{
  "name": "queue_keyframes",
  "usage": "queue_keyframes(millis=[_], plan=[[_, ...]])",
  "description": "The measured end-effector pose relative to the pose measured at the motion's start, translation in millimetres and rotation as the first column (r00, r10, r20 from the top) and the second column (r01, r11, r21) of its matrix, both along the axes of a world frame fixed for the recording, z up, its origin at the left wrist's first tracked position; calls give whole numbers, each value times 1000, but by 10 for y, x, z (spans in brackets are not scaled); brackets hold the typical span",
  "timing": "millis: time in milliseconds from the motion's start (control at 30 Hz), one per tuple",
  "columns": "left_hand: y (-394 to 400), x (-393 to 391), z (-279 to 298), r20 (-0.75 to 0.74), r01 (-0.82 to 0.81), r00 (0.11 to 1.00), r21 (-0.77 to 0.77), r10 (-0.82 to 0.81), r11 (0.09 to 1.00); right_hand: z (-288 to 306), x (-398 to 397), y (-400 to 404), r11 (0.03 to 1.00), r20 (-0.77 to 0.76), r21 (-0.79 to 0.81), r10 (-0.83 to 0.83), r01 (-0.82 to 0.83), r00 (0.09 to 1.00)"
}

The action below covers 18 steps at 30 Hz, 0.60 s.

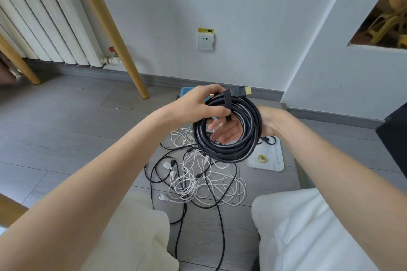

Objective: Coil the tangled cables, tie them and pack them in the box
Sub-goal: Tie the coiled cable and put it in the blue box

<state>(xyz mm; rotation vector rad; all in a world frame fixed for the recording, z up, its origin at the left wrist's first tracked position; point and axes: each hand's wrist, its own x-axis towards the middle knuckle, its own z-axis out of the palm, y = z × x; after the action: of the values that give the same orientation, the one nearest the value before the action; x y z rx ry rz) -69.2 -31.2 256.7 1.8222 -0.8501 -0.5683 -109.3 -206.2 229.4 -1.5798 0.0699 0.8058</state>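
1 black coil [229, 138]: left hand [198, 105] grips it at strap [228, 105]; right hand [229, 132] open inside loop. Risk: strap slips, coil springs apart onto floor tangle [198, 178].

Grey plank floor [66, 138] lies under my knees. Directly in front of my knees on it sits a tangle of white and black cables [198, 178]. Just right of the tangle lies a white tray [276, 160], a small yellow ring [262, 158] inside.
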Motion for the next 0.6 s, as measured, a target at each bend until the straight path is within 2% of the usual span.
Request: queue_keyframes(millis=[100, 167, 200, 267, 300, 367, 400, 467, 533, 600], plan=[[16, 32, -5, -19, -22, 1000, 15, 22, 1000, 13, -26, -11, 995, -39, -83, 47, -50, 998], [29, 52, -27, -30, -25, 999, 26, 26, 999, 2, -7, -28, 977, -2, -213, -19, 18, 1000], [42, 69, -46, -36, -32, 999, 34, 33, 999, -2, 13, -35, 943, 55, -324, -60, 75, 997], [73, 116, -79, -42, -55, 997, 58, 58, 997, 28, 48, -74, 802, 246, -547, -119, 239, 962], [92, 150, -93, -40, -73, 996, 74, 76, 995, 61, 65, -90, 732, 360, -586, -151, 349, 920], [139, 217, -121, -49, -101, 993, 101, 106, 990, 155, 75, -57, 651, 627, -505, -175, 567, 759], [155, 245, -138, -66, -109, 991, 107, 117, 988, 195, 59, -8, 643, 758, -423, -135, 638, 639], [154, 275, -169, -102, -128, 985, 109, 139, 986, 259, 6, 131, 700, 910, -313, 28, 641, 414], [140, 296, -192, -134, -153, 977, 102, 166, 983, 216, -27, 241, 708, 909, -415, 293, 571, 297], [126, 312, -203, -176, -173, 967, 78, 185, 982, 122, -34, 280, 590, 791, -594, 551, 547, 266]])
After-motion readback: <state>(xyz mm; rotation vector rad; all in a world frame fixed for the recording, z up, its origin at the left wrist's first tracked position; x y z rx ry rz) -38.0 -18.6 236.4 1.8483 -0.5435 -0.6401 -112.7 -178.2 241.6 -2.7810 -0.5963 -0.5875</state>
